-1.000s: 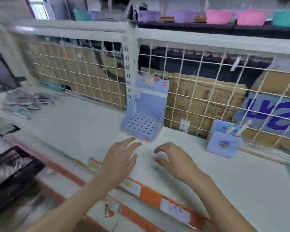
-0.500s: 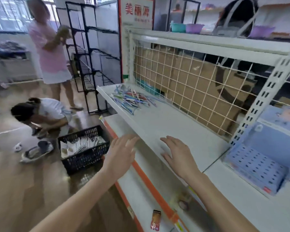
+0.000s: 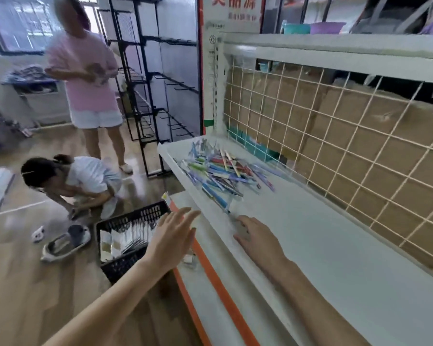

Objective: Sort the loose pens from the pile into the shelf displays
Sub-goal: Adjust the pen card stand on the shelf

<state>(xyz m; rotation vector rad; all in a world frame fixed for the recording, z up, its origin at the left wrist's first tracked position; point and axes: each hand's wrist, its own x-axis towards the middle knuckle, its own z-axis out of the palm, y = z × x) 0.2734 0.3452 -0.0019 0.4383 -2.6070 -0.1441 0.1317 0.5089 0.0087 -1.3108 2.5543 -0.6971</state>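
Note:
A pile of loose pens (image 3: pixel 220 173), mostly blue with some green, pink and orange, lies at the far left end of the white shelf (image 3: pixel 323 240). My right hand (image 3: pixel 258 237) hovers over the shelf just short of the pile's nearest pens, fingers spread and empty. My left hand (image 3: pixel 173 236) is stretched out in front of the shelf's edge, fingers straight, holding nothing. No pen display is in view.
A wire grid (image 3: pixel 335 136) with cardboard boxes behind it backs the shelf. On the floor to the left stands a black crate (image 3: pixel 125 236) of packets. One person crouches (image 3: pixel 73 183) beside it and another stands (image 3: pixel 85 78) behind. Black racks (image 3: pixel 160 91) stand further back.
My view has swung left from the blue pen displays to the pen pile. Both hands have travelled left along the shelf toward the pile, still empty.

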